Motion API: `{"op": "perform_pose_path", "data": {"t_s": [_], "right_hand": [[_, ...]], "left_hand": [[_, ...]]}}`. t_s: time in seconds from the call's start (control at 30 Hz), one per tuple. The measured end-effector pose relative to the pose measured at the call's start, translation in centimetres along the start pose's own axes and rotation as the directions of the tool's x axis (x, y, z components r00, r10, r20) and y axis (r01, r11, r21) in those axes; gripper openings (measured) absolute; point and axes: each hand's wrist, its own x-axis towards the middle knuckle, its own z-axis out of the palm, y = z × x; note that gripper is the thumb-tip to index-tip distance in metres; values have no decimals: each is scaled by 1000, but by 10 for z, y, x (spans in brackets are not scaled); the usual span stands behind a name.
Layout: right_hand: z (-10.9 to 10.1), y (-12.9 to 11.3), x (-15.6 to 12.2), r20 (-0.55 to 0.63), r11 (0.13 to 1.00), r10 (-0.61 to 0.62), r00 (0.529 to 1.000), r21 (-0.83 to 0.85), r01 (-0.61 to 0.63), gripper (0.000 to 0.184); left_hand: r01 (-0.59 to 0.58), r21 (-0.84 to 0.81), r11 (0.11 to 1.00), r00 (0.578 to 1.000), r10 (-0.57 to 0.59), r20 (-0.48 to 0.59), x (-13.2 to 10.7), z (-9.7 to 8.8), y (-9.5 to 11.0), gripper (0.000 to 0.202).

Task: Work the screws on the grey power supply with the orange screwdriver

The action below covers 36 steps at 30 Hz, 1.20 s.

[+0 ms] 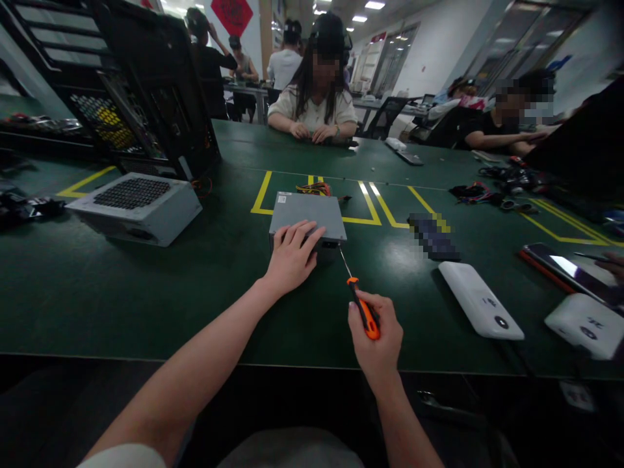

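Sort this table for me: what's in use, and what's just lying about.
In use: small grey box under the left hand; screwdriver in the right hand.
Lying about: bigger grey box, two white packs, phone, cables.

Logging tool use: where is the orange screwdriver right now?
Head view, just right of centre: the orange screwdriver is gripped in the right hand, its tip at the near right corner of the grey metal box under the left hand.
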Motion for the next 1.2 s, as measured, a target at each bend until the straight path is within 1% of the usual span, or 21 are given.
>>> {"op": "perform_pose_path", "data": {"t_s": [0.07,0.1,0.13,0.23,0.27,0.3,0.33,0.4,0.47,0.53,0.6,0.67,0.73,0.8,0.87,0.93,1.03,1.2], "right_hand": [[0,-1,2,25,996,-82,996,-45,83,13],[-1,-3,3,34,996,-79,996,-42,80,13],[-1,-4,3,29,999,-44,999,-26,45,15],[-4,-8,3,-7,993,113,994,17,-113,21],[-6,-9,4,-11,991,131,991,-2,-131,20],[-8,-10,5,-11,991,125,992,-42,-125,19],[-11,-11,6,3,991,94,996,-94,-94,18],[-18,-13,10,41,983,9,999,-186,-1,15],[-22,-13,13,66,973,-38,997,-225,52,14],[-24,-14,15,52,970,3,999,-244,10,17],[-23,-14,15,19,966,77,997,-251,-70,22],[-20,-14,13,-19,961,96,995,-258,-98,23],[-19,-14,12,-44,960,31,999,-275,-42,18],[-17,-13,12,-68,949,-80,994,-312,55,16],[-16,-13,12,-95,923,-192,977,-355,147,17],[-14,-13,14,-122,903,-260,958,-382,197,19],[-12,-13,16,-145,904,-272,951,-377,201,19],[-13,-17,20,-142,916,-176,974,-386,109,22]], "left_hand": [[-8,1,1000,1000,8,-6,-1,1,-1,46],[-11,1,1000,1000,11,-9,-1,1,-1,46],[-14,1,1000,1000,14,-11,-1,1,-2,46],[-14,-2,1000,1000,14,-22,-1,2,-2,46],[-15,-4,1000,1000,15,-25,-1,2,-2,46],[-17,-6,1000,1000,17,-27,-1,1,-2,45],[-19,-9,1000,999,19,-30,0,1,-2,45],[-23,-16,1000,999,22,-34,0,0,-2,45],[-21,-19,1000,999,20,-39,-1,-1,-1,45],[-20,-20,1000,999,19,-42,-1,-1,-1,44],[-24,-22,999,999,23,-48,-1,-2,-1,44],[-30,-25,999,998,28,-54,-2,-2,-1,45],[-33,-26,999,998,31,-61,-2,-2,-1,45],[-34,-25,999,997,33,-67,-2,-1,-2,44],[-35,-23,999,997,34,-70,-2,0,-2,44],[-33,-21,999,997,32,-70,-2,1,-1,44],[-24,-19,1000,997,22,-76,-2,1,-1,45],[-31,-23,999,996,28,-87,-1,1,0,45]]}}
